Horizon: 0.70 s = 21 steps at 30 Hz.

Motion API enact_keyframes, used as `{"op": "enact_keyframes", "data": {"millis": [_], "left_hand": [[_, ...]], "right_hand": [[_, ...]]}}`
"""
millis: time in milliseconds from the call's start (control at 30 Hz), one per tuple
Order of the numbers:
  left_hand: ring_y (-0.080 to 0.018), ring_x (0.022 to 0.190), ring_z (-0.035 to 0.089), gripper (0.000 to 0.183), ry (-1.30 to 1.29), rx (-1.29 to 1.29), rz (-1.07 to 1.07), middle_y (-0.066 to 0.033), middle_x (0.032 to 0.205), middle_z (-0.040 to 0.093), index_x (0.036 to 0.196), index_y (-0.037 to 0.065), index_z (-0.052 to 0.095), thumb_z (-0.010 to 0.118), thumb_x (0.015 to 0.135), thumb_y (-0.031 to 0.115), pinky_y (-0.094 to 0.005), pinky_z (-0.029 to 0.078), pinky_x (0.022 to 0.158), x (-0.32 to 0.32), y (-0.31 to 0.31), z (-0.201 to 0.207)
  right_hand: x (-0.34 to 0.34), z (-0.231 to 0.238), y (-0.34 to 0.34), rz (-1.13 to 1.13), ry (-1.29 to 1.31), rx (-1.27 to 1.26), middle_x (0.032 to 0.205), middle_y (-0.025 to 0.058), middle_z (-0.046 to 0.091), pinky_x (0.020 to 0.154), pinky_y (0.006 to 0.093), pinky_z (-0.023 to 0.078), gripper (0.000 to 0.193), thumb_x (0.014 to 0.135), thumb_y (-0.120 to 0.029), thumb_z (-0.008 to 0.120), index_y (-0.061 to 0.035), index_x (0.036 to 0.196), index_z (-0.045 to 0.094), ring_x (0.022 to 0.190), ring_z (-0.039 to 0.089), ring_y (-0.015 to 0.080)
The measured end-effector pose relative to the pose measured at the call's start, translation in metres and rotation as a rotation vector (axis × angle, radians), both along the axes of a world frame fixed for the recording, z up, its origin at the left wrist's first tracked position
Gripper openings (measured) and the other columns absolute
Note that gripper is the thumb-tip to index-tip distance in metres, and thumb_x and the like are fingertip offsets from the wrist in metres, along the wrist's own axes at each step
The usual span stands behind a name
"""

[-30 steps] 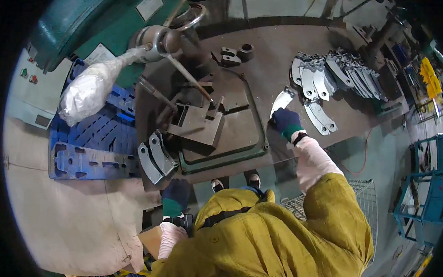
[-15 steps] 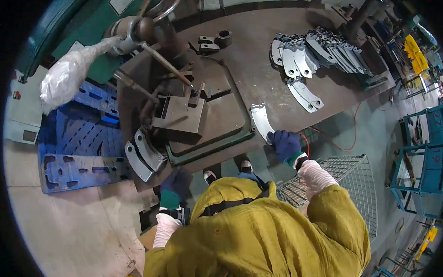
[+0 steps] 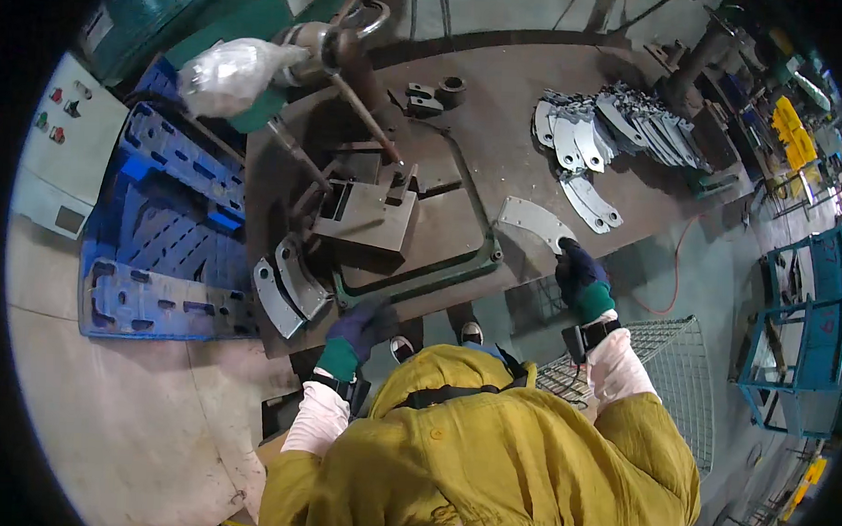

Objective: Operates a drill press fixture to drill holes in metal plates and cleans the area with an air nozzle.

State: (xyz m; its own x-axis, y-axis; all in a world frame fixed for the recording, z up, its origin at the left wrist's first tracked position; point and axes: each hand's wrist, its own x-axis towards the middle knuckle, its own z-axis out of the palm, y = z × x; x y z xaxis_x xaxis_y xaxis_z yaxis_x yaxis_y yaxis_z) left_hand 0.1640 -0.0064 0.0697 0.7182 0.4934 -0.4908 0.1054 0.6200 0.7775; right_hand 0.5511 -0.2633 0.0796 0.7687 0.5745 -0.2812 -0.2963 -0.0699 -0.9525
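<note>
My right hand (image 3: 581, 276), in a dark blue glove with a green cuff, pinches the near end of a curved silver metal plate (image 3: 531, 218). That plate lies at the table's front edge, right of the green-rimmed press base. My left hand (image 3: 360, 329), gloved alike, hovers just off the front edge, and its fingers are too dark and smeared to read. Close to it, two curved plates (image 3: 299, 279) lie at the table's left corner. A steel block fixture (image 3: 374, 219) sits on the press base, beneath a slanted handle rod (image 3: 366, 119).
A large pile of curved plates (image 3: 620, 131) covers the table's (image 3: 510, 99) back right. Small metal blocks (image 3: 423, 100) and a ring (image 3: 452, 91) lie at the back. A blue pallet (image 3: 174, 296) stands left, a wire basket (image 3: 681, 383) right. Blue carts (image 3: 804, 318) are farther right.
The plate in my right hand has swung from nearly upright to slanting, its held end now farther right. My left hand has moved right along the table's front edge. The whole view has shifted.
</note>
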Motion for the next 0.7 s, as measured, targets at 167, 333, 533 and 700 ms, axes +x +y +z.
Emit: {"op": "enact_keyframes", "data": {"millis": [167, 333, 533, 700], "left_hand": [[-0.0235, 0.100, 0.064, 0.043, -0.053, 0.192, -0.107, -0.0130, 0.113, 0.064, 0.131, 0.005, 0.053, 0.063, 0.092, 0.019, -0.0369, 0.052, 0.089, 0.051, 0.022, 0.055], [-0.0231, 0.101, 0.063, 0.046, -0.022, 0.976, -0.159, -0.0103, 0.113, 0.065, 0.132, 0.005, 0.054, 0.066, 0.089, 0.017, -0.0342, 0.049, 0.090, 0.080, 0.033, 0.105], [-0.0178, 0.101, 0.062, 0.046, -0.039, 0.864, -0.412, -0.0118, 0.111, 0.066, 0.119, 0.002, 0.063, 0.074, 0.084, 0.030, -0.0317, 0.051, 0.085, 0.031, 0.040, 0.117], [-0.0247, 0.097, 0.064, 0.047, 0.243, 0.698, -0.038, -0.0133, 0.109, 0.066, 0.125, 0.009, 0.059, 0.073, 0.084, 0.027, -0.0349, 0.053, 0.081, -0.013, 0.037, 0.040]], "right_hand": [[0.011, 0.045, 0.019, 0.324, -0.455, -0.069, 0.096, 0.0031, 0.065, 0.066, 0.0262, 0.050, 0.024, 0.092, -0.014, 0.058, -0.0050, 0.112, 0.065, 0.077, 0.060, 0.0145], [-0.038, 0.147, 0.093, 0.488, 0.128, 0.040, 0.089, 0.0043, 0.064, 0.065, 0.0264, 0.053, 0.024, 0.093, -0.018, 0.056, -0.0026, 0.109, 0.066, 0.078, 0.063, 0.0138], [-0.067, 0.160, 0.161, 0.843, 0.018, -0.007, 0.093, 0.0063, 0.066, 0.073, 0.0276, 0.055, 0.032, 0.094, -0.021, 0.055, -0.0026, 0.119, 0.062, 0.082, 0.065, 0.0144], [-0.093, 0.223, 0.208, 0.762, -0.187, 0.204, 0.116, 0.0129, 0.064, 0.085, 0.0341, 0.053, 0.049, 0.097, -0.034, 0.052, -0.0032, 0.136, 0.049, 0.096, 0.064, 0.0200]]}}
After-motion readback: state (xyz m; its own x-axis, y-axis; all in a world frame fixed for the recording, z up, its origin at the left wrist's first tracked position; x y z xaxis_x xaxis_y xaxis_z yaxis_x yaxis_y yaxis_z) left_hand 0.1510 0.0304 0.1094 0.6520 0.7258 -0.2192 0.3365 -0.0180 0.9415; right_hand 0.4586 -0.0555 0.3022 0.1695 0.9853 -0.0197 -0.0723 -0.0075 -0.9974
